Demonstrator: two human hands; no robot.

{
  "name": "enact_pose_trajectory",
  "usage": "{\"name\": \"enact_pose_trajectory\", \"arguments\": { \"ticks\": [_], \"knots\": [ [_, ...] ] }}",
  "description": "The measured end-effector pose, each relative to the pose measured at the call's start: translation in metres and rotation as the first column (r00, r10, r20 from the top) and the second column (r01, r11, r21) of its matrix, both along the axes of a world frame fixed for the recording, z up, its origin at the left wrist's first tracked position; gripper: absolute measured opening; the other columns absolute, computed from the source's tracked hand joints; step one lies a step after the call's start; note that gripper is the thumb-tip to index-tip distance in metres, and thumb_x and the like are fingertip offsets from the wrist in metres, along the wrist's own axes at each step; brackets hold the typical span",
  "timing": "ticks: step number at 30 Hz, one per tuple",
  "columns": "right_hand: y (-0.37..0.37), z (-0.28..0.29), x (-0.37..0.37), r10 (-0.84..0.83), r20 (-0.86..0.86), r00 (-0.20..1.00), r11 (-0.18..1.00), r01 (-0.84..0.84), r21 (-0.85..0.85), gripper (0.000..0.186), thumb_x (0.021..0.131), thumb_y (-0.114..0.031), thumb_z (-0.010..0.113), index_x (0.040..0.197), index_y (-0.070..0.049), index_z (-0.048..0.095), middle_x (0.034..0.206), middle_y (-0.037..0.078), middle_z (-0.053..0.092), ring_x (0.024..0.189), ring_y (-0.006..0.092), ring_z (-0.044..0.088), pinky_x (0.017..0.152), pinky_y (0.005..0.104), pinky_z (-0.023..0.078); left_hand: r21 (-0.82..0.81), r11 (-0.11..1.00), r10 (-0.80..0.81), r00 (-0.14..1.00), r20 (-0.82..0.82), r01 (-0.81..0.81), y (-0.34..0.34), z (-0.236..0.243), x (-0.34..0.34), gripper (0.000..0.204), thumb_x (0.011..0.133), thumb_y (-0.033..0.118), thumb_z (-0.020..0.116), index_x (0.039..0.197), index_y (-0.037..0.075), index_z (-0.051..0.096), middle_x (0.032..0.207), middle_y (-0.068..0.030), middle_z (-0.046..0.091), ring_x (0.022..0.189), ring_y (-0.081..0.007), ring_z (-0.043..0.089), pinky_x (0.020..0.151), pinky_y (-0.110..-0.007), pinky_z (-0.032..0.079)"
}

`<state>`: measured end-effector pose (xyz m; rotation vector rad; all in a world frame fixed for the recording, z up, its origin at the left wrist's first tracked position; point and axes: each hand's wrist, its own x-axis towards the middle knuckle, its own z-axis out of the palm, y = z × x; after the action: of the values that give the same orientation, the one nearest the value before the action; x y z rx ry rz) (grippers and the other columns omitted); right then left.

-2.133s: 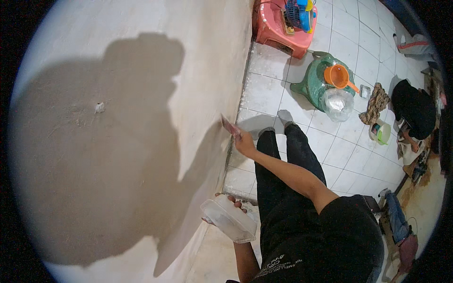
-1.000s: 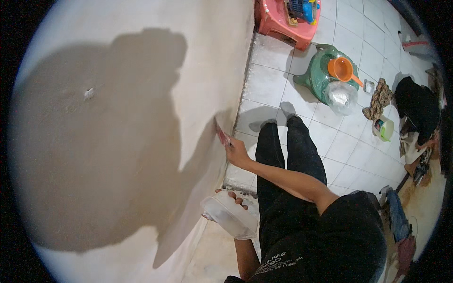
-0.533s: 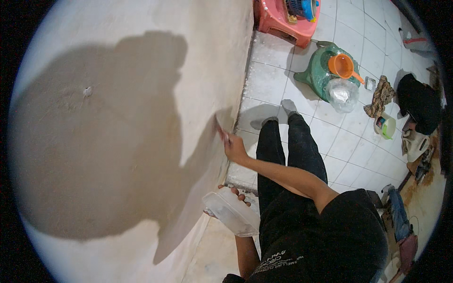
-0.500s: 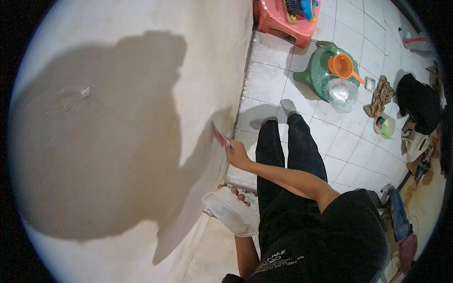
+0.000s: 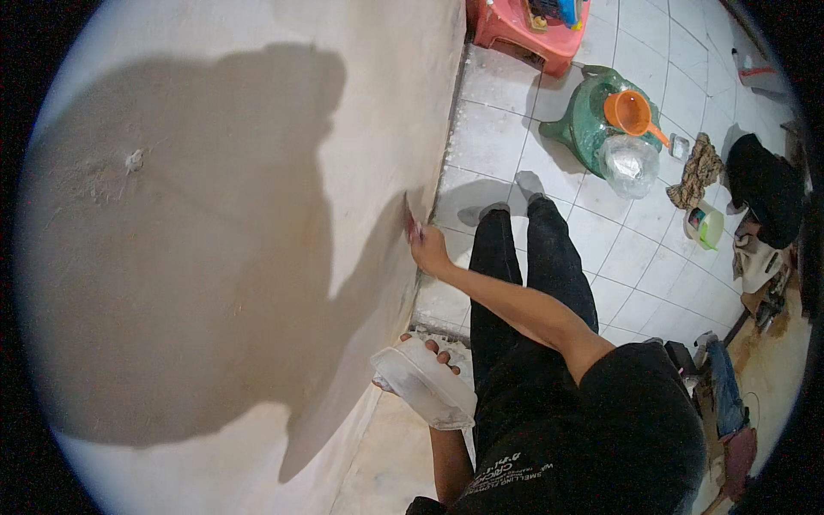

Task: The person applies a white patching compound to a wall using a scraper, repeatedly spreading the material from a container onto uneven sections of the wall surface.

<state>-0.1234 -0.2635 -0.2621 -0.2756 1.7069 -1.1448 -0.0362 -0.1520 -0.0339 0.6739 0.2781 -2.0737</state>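
In the head view, my right hand (image 5: 427, 251) is closed around a thin, flat scraper (image 5: 410, 216) with a reddish part, held against or very near the lower wall (image 5: 378, 163) just above the floor edge. Below it, my left hand (image 5: 436, 354) grips a translucent rectangular plastic container (image 5: 422, 386), its fingers curled over the rim; what is inside is hard to make out. A small white rough patch (image 5: 134, 160) shows on the wall within my shadow.
A pink stool (image 5: 528, 39) with items stands along the wall. A green stool (image 5: 573, 129) carries an orange dipper (image 5: 631, 112) and plastic bag (image 5: 629, 163). A cloth (image 5: 695, 172), small tub (image 5: 704, 225), black heap (image 5: 764, 189) and other clutter lie right on the tiled floor (image 5: 635, 249).
My right hand with the scraper has shifted along the lower wall, most lately upward in the picture. The view has shifted slightly. My left hand still holds the container.
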Motion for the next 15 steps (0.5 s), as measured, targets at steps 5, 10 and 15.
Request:
{"name": "enact_pose_trajectory", "arguments": {
  "ticks": [5,10,15],
  "knots": [
    [0.047,0.005,0.001,-0.061,0.067,0.996,0.978,0.074,-0.198,0.016,0.087,-0.008,0.053,0.09,0.007,0.06,0.07,0.017,0.061,0.064,0.0188,0.056,0.063,0.0343,0.045,0.024,1.0,0.001,1.0,-0.029,0.0,-0.006,-0.001,-0.004,0.081,0.081,0.069,0.057,0.143,0.024,0.03,0.129,-0.02,0.044,0.109,-0.0403,0.049,0.091,-0.064,0.044],
    [-0.006,0.003,-0.031,-0.202,-0.157,0.967,0.969,0.175,-0.173,0.02,0.088,-0.008,0.049,0.1,0.003,0.06,0.078,0.023,0.061,0.07,0.0325,0.058,0.067,0.0387,0.046,-0.011,1.0,-0.025,1.0,-0.011,0.025,-0.016,-0.004,0.003,0.081,0.081,0.068,0.057,0.143,0.023,0.03,0.129,-0.0202,0.044,0.109,-0.0406,0.049,0.091,-0.063,0.045],
    [-0.016,0.027,-0.016,-0.073,-0.087,0.994,0.991,0.063,-0.116,0.028,0.089,-0.005,0.049,0.114,0.001,0.058,0.082,0.025,0.06,0.071,0.0323,0.058,0.068,0.0377,0.046,0.017,1.0,-0.002,1.0,0.024,0.001,-0.016,0.0,0.004,0.082,0.081,0.069,0.057,0.142,0.022,0.031,0.128,-0.021,0.045,0.107,-0.0411,0.05,0.087,-0.063,0.047]
  ]
}}
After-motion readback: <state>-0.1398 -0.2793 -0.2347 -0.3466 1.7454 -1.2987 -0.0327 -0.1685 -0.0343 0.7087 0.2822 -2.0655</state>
